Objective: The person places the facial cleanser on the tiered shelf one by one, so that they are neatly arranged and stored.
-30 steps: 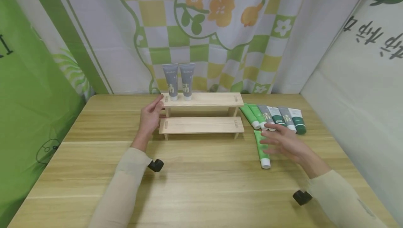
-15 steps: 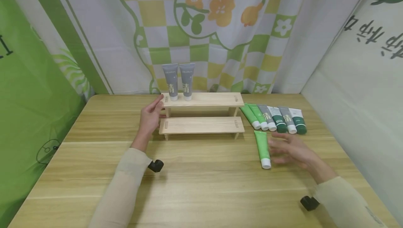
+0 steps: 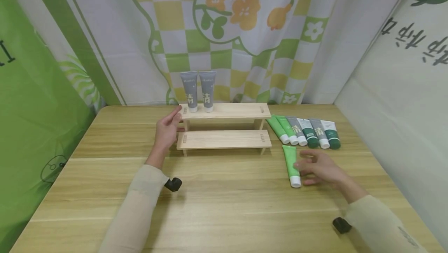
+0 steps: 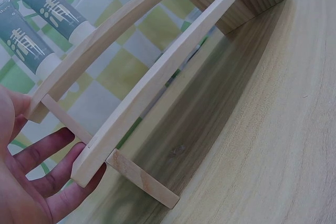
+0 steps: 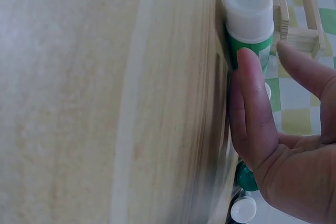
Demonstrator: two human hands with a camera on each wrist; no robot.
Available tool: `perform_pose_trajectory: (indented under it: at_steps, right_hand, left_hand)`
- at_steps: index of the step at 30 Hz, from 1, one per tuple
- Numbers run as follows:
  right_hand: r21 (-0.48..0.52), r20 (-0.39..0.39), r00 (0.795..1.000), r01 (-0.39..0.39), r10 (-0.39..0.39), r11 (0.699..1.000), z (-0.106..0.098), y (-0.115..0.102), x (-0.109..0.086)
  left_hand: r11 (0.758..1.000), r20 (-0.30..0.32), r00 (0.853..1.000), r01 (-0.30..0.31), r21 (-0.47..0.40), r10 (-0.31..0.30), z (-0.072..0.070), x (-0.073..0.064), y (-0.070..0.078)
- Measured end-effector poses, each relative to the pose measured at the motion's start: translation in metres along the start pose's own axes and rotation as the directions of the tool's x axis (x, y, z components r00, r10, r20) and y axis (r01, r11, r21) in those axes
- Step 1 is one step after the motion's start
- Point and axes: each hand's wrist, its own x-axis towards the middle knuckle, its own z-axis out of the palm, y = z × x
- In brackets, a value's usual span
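A two-tier wooden stand is on the table, with two grey squeeze tubes upright at the left of its upper shelf. My left hand touches the stand's left end. In the left wrist view its fingers are spread, fairly straight, around the ends of both shelves. Near the right side lies a green squeeze tube with a white cap toward me. My right hand is beside it, fingers loosely bent. In the right wrist view a finger overlaps the green tube, while the thumb stands apart.
Behind the green tube, a row of green, grey and white-and-green tubes lies right of the stand. A patterned curtain hangs behind the table. A black wire shows at the left edge.
My right hand has drawn back right from over the green tube, then come in against its right side, fingers bending more. The left hand stays at the stand.
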Motion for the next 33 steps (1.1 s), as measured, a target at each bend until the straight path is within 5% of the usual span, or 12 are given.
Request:
perform_pose_trajectory:
  at_steps: [16,33]
  right_hand:
    - [-0.209,-0.024,0.999,0.035,-0.041,0.977,0.017,-0.018,0.012]
    - [-0.158,-0.014,1.000,0.003,-0.006,0.987,0.022,-0.018,0.019]
  left_hand:
    - [1.000,-0.010,1.000,0.002,0.009,-0.002,-0.001,0.001,-0.001]
    - [0.999,-0.004,1.000,0.025,0.034,-0.025,0.000,0.001,-0.001]
